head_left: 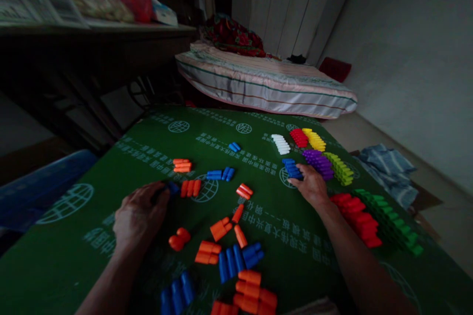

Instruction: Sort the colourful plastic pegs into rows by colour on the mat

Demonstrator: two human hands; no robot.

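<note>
My left hand [142, 211] rests low over the left side of the green board, fingers curled around a dark blue bullet-shaped plastic block [172, 188], partly hidden by them. Right beside it lies a row of orange-red blocks [190, 188]. Over on the right, my right hand [312, 184] has thumb and fingers closed at the near end of a small row of blue blocks [291, 167]. Purple blocks [318, 164] stand in a row just beyond that hand. Between the hands lie loose blue blocks [215, 174] and an orange-red cluster [244, 191].
Rows of white [281, 144], red [298, 138], yellow [314, 140], lime [339, 169] and green blocks [388, 221] line the right side. More orange blocks [249, 288] lie in front. Beyond are a bed [266, 83], a desk [111, 29] and a blue stool [48, 182].
</note>
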